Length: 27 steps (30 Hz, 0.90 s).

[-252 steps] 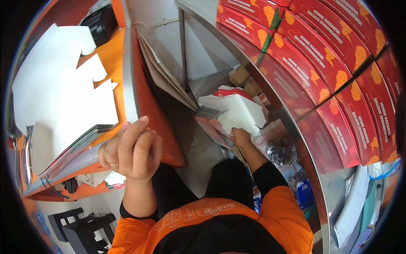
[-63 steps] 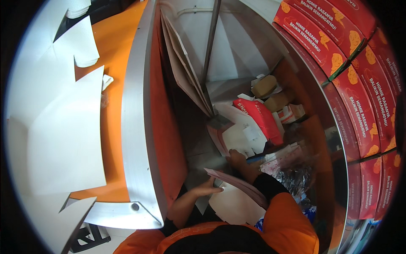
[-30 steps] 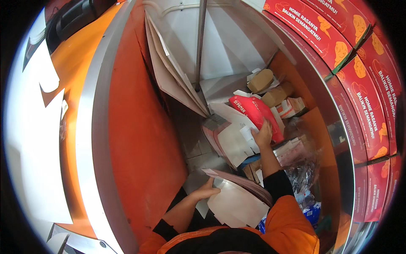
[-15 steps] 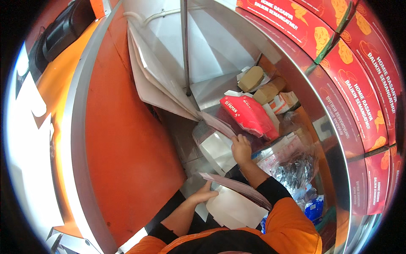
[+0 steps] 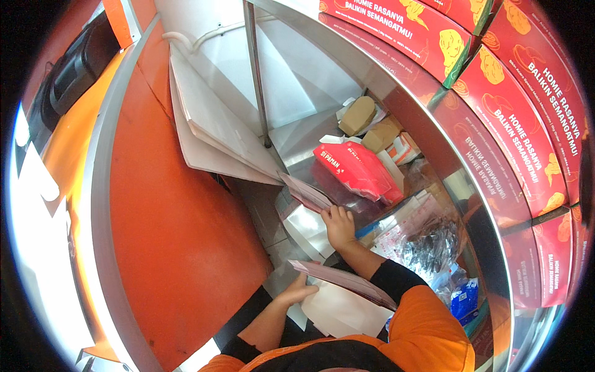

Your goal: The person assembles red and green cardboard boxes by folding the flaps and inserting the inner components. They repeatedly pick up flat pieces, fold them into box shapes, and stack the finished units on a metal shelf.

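My right hand [image 5: 339, 228] is closed on the near end of a thin stack of flat pale sheets [image 5: 304, 193]. That stack's far end reaches the lower tip of some large folded sheets [image 5: 217, 127], which lean upright by the orange panel. Closer to my body, my left hand [image 5: 296, 291] grips a thicker stack of flat sheets [image 5: 350, 304], pinkish along its edges and cream on its broad face. Its fingers are partly hidden behind the stack. Below my right hand's stack lies a white sheet or flat carton [image 5: 307, 226].
A red printed packet [image 5: 356, 167] and brown cartons [image 5: 359, 116] lie on the metal shelf to the right. Nearer are clear plastic bags [image 5: 427, 245] and a blue packet [image 5: 463, 301]. Red boxes [image 5: 514, 124] line the far right. A metal post [image 5: 255, 74] stands behind; an orange panel [image 5: 180, 242] is at left.
My right hand has come slightly nearer with its stack, which now shows more layered edges. My left hand keeps its hold with little movement. The whole view has shifted a little.
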### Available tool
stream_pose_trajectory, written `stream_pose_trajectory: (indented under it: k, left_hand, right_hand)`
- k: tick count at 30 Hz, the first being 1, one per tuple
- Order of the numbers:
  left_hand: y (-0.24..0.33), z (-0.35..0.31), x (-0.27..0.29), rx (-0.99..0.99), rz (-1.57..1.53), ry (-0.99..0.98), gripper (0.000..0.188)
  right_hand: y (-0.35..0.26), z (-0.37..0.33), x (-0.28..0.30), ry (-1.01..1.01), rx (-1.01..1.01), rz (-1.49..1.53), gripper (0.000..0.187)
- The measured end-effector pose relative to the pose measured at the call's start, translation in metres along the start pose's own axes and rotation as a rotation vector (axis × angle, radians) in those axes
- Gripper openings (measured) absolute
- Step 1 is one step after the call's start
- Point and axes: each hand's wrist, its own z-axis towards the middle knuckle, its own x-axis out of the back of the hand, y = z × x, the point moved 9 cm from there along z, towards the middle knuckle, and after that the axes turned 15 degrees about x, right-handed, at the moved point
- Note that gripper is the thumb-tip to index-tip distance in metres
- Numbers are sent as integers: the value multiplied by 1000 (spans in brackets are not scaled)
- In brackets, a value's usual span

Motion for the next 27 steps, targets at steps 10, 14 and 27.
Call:
stream_pose_trajectory:
  k: [10, 14, 27]
  left_hand:
    - [-11, 4, -2, 46, -83, -30, 84]
    - [-9, 4, -2, 40, -73, -28, 85]
    - [-36, 18, 4, -19, 16, 35, 90]
  right_hand:
    - [-10, 0, 16, 131, 79, 8, 20]
    - [-8, -1, 11, 116, 70, 3, 21]
    - [33, 5, -11, -72, -224, 23, 24]
